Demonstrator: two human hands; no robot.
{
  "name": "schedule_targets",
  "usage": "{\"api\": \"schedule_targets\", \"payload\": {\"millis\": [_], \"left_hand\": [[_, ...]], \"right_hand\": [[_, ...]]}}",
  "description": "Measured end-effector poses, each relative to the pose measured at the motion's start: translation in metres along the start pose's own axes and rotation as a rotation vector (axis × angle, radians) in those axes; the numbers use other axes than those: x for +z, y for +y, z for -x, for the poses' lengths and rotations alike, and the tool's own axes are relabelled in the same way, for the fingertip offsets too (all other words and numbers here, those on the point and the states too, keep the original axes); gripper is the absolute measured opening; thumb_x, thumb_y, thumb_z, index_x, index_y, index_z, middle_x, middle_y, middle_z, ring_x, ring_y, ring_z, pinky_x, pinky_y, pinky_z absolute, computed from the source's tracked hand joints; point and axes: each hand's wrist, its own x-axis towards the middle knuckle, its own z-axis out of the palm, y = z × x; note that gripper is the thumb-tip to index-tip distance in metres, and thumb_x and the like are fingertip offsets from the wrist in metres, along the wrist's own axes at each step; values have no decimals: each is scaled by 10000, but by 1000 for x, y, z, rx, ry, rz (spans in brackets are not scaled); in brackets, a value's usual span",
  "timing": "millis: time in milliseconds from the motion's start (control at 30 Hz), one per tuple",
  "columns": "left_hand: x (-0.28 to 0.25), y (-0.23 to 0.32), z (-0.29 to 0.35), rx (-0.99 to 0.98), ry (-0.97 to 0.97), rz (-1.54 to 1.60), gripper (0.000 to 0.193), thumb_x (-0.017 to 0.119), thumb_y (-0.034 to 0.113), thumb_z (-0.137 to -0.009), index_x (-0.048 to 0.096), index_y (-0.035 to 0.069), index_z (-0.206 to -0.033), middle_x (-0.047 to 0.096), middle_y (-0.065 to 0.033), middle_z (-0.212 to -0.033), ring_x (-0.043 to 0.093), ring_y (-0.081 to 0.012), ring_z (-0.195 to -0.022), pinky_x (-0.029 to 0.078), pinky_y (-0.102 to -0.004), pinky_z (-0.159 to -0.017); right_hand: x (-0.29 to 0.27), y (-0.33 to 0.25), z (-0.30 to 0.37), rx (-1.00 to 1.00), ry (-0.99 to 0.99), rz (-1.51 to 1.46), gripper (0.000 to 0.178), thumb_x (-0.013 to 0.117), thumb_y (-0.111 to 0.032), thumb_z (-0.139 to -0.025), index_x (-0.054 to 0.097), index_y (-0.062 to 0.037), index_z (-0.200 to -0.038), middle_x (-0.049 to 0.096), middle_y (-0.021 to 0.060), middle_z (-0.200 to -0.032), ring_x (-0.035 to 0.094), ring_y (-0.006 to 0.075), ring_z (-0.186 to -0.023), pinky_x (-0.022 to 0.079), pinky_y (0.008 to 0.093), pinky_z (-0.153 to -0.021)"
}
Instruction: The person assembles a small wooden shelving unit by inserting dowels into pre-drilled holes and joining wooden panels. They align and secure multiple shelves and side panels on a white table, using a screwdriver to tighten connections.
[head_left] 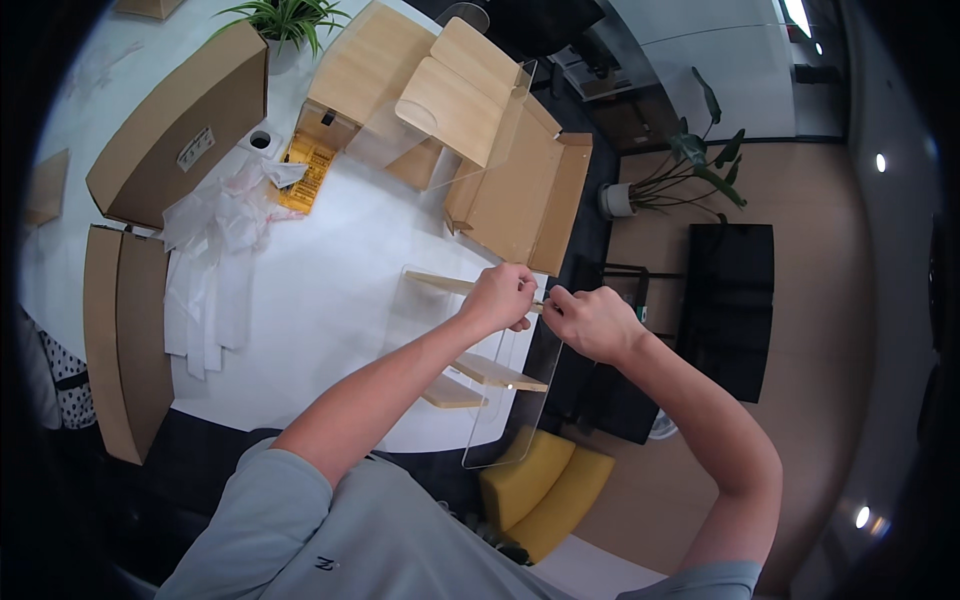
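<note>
A small shelf unit of clear acrylic side panels (505, 445) and pale wooden boards (497, 372) stands at the table's right edge. My left hand (500, 298) is closed at the end of its top board (436, 283), with curled fingers that hide what they grip. Close beside it, my right hand (598, 323) has thumb and fingers pinched together at the panel's upper edge. Anything small between those fingertips is too hidden to name.
Beyond my hands are an open cardboard box (520, 190) and another wood-and-acrylic unit (460, 85). A yellow tool case (307, 172), crumpled plastic wrap (225, 215) and cardboard boxes (190, 125) lie left. A yellow chair (545, 490) stands below the table edge.
</note>
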Motion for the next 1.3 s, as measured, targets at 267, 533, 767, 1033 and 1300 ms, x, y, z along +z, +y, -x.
{"api": "schedule_targets", "payload": {"millis": [267, 533, 767, 1033, 1300], "left_hand": [[2, -7, 0, 9, -17, 16, 237, 536, 125, -983, 679, -58, -1030, 725, -131, -822, 769, -245, -663, 609, -290, -539], [0, -1, -2, 15, 3, 3, 236, 535, 127, -987, 679, -55, -1031, 727, -136, -822, 766, -234, -654, 615, -296, -540], [1, -5, 1, 13, 8, -4, 241, 524, 117, -987, 678, -61, -1040, 730, -133, -829, 766, -232, -654, 615, -295, -539], [0, -2, 2, 1, -2, -7, 242, 524, 106, -981, 681, -60, -1060, 731, -139, -830, 767, -237, -655, 613, -290, -539], [2, 0, 5, -6, -1, -22, 242, 538, 123, -980, 691, -54, -1045, 732, -136, -848, 767, -242, -654, 615, -286, -546]], "right_hand": [[21, 7, -2, 1321, -253, -1721, 194, 700, -55, -821, 768, 10, -991, 740, 160, -851, 695, 206, -638, 544, 345, -602], [6, -4, 3, 126, 83, -107, 52, 692, -78, -778, 679, -44, -815, 633, 101, -835, 688, 272, -624, 573, 418, -566], [32, -13, 2, 629, 169, -854, 154, 693, -22, -786, 740, 14, -928, 676, 90, -775, 666, 201, -581, 489, 321, -467], [8, -9, -4, 407, -13, -456, 172, 710, -67, -788, 712, -29, -955, 662, 114, -835, 686, 229, -633, 535, 378, -535], [14, -5, 4, 166, 26, -237, 112, 705, -59, -813, 686, -22, -917, 631, 80, -840, 627, 177, -544, 476, 323, -447]]}}
